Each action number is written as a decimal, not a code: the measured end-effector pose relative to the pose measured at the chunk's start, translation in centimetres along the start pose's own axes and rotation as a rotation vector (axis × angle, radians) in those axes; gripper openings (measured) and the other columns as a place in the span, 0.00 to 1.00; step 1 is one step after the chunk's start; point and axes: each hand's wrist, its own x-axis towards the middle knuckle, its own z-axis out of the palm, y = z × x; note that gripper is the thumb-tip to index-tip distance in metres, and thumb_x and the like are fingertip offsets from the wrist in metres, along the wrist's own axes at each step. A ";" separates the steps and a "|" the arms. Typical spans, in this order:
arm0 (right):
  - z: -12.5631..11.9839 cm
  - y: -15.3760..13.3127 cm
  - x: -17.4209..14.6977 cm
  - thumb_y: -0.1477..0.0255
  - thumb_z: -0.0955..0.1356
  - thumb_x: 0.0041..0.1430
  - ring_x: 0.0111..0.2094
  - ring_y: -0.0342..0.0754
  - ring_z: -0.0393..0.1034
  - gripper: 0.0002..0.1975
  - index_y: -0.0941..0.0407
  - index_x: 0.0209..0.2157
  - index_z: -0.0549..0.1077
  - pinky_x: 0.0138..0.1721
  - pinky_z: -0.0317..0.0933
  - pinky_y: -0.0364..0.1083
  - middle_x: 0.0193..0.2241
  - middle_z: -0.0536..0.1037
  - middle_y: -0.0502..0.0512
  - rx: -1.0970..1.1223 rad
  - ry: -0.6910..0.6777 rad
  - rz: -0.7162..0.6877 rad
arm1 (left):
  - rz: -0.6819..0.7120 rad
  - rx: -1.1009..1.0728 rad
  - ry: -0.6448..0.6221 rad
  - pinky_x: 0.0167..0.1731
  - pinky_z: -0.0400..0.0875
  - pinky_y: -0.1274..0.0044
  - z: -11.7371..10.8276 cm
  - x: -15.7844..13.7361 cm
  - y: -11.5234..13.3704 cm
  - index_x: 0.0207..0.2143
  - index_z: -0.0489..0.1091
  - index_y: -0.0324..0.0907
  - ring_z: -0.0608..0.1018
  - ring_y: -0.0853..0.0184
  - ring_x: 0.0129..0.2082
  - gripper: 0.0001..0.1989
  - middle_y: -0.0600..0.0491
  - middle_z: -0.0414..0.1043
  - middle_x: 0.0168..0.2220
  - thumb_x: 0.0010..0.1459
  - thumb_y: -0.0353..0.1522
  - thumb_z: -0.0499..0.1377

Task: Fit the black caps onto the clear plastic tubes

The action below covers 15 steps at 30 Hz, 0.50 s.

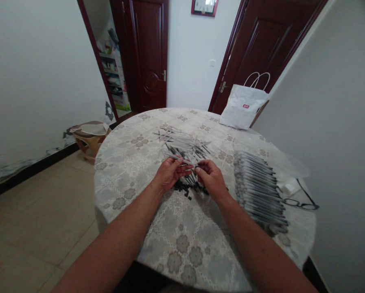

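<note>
A slim, pale pen barrel point(185, 160) lies between the thumb and fingers of my left hand point(167, 174). At the barrel's right end, the fingers of my right hand point(212, 179) are pinched together; what they hold is too small to make out. Beneath and beyond both hands spreads a loose pile of pale and dark thin pen parts point(180, 140). Small black caps point(186, 190) are scattered on the near side of the hands, some hidden under the right hand.
Rows of similar pens point(258, 185) lie stacked to the right on the round table with a patterned cloth point(182, 244). Beside them are eyeglasses point(301, 204) and a small white roll-like object point(291, 187). A white paper bag point(245, 106) stands at the back right.
</note>
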 end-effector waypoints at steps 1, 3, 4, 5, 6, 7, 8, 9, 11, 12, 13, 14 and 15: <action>0.1 0.2 0.0 0.63 0.71 0.56 0.20 0.40 0.63 0.16 0.53 0.45 0.71 0.20 0.56 0.40 0.29 0.76 0.46 0.037 -0.003 0.005 | -0.001 0.004 -0.005 0.43 0.80 0.61 0.0 0.0 0.0 0.40 0.66 0.40 0.85 0.56 0.39 0.16 0.46 0.80 0.40 0.56 0.36 0.69; 0.1 0.6 0.0 0.61 0.71 0.57 0.20 0.40 0.63 0.18 0.54 0.48 0.72 0.18 0.55 0.39 0.32 0.78 0.48 0.086 -0.015 0.028 | -0.001 0.007 -0.012 0.44 0.79 0.60 0.0 0.0 0.0 0.40 0.66 0.40 0.85 0.57 0.39 0.16 0.46 0.80 0.40 0.56 0.36 0.69; 0.1 0.8 0.0 0.61 0.70 0.58 0.21 0.40 0.64 0.18 0.54 0.47 0.73 0.18 0.55 0.39 0.32 0.78 0.49 0.101 -0.017 0.039 | 0.000 0.006 -0.013 0.45 0.79 0.60 0.0 0.0 0.0 0.40 0.66 0.40 0.85 0.57 0.39 0.16 0.46 0.81 0.40 0.56 0.36 0.69; 0.1 0.9 0.0 0.60 0.70 0.59 0.21 0.40 0.64 0.17 0.54 0.46 0.73 0.17 0.55 0.39 0.32 0.79 0.50 0.115 -0.009 0.044 | 0.002 0.004 -0.013 0.45 0.79 0.60 -0.1 0.0 0.0 0.40 0.67 0.40 0.85 0.57 0.39 0.16 0.46 0.81 0.40 0.56 0.35 0.69; 0.1 1.1 0.0 0.60 0.70 0.59 0.21 0.40 0.65 0.16 0.54 0.45 0.73 0.17 0.55 0.39 0.33 0.79 0.50 0.130 0.001 0.040 | 0.003 0.004 -0.014 0.45 0.79 0.61 -0.1 0.0 0.1 0.40 0.67 0.41 0.85 0.56 0.39 0.16 0.46 0.81 0.40 0.56 0.35 0.69; 0.2 1.2 0.1 0.60 0.69 0.59 0.21 0.40 0.65 0.15 0.54 0.44 0.72 0.17 0.56 0.39 0.34 0.79 0.50 0.146 0.013 0.029 | 0.005 0.006 -0.015 0.44 0.79 0.61 -0.1 0.0 0.1 0.40 0.67 0.41 0.85 0.56 0.40 0.16 0.46 0.81 0.40 0.56 0.36 0.69; 0.2 1.3 0.1 0.60 0.69 0.60 0.22 0.40 0.66 0.15 0.53 0.44 0.71 0.17 0.57 0.39 0.34 0.79 0.50 0.161 0.024 0.016 | 0.007 0.008 -0.016 0.44 0.79 0.62 -0.1 0.0 0.1 0.40 0.67 0.41 0.85 0.56 0.40 0.16 0.46 0.81 0.40 0.56 0.36 0.69; 0.2 1.3 0.1 0.60 0.70 0.60 0.22 0.40 0.67 0.15 0.53 0.44 0.70 0.17 0.57 0.39 0.35 0.79 0.49 0.171 0.032 0.005 | 0.010 0.009 -0.016 0.44 0.79 0.63 -0.1 0.0 0.1 0.40 0.67 0.41 0.85 0.56 0.40 0.16 0.46 0.81 0.40 0.56 0.36 0.69; 0.3 1.3 0.2 0.59 0.70 0.60 0.21 0.41 0.67 0.14 0.52 0.43 0.69 0.16 0.58 0.39 0.32 0.78 0.48 0.159 0.046 -0.002 | 0.014 0.006 -0.013 0.43 0.79 0.64 -0.1 0.0 0.1 0.40 0.67 0.40 0.85 0.56 0.40 0.16 0.46 0.81 0.40 0.55 0.36 0.70; 0.3 1.3 0.2 0.59 0.70 0.60 0.21 0.41 0.66 0.14 0.52 0.42 0.69 0.16 0.57 0.39 0.29 0.77 0.46 0.140 0.050 -0.001 | 0.014 0.001 -0.009 0.43 0.79 0.64 -0.1 0.0 0.1 0.40 0.67 0.40 0.85 0.57 0.39 0.17 0.47 0.81 0.39 0.55 0.36 0.70; 0.3 1.3 0.1 0.59 0.70 0.59 0.20 0.41 0.65 0.15 0.53 0.42 0.70 0.16 0.57 0.39 0.25 0.75 0.45 0.118 0.053 0.000 | 0.014 -0.003 -0.003 0.43 0.79 0.64 -0.1 0.0 0.2 0.40 0.67 0.40 0.85 0.57 0.39 0.17 0.47 0.81 0.39 0.55 0.36 0.70; 0.3 1.4 0.1 0.59 0.71 0.59 0.19 0.40 0.63 0.15 0.53 0.42 0.71 0.16 0.56 0.38 0.22 0.73 0.44 0.098 0.054 0.002 | 0.012 -0.008 0.002 0.43 0.79 0.64 0.0 0.0 0.2 0.40 0.67 0.40 0.85 0.58 0.38 0.17 0.47 0.81 0.39 0.54 0.35 0.70; 0.3 1.4 0.1 0.59 0.71 0.59 0.18 0.40 0.62 0.15 0.53 0.41 0.72 0.16 0.56 0.38 0.20 0.71 0.43 0.084 0.057 0.003 | 0.010 -0.011 0.006 0.43 0.79 0.64 0.0 0.0 0.2 0.40 0.67 0.40 0.85 0.58 0.38 0.17 0.47 0.81 0.39 0.54 0.35 0.70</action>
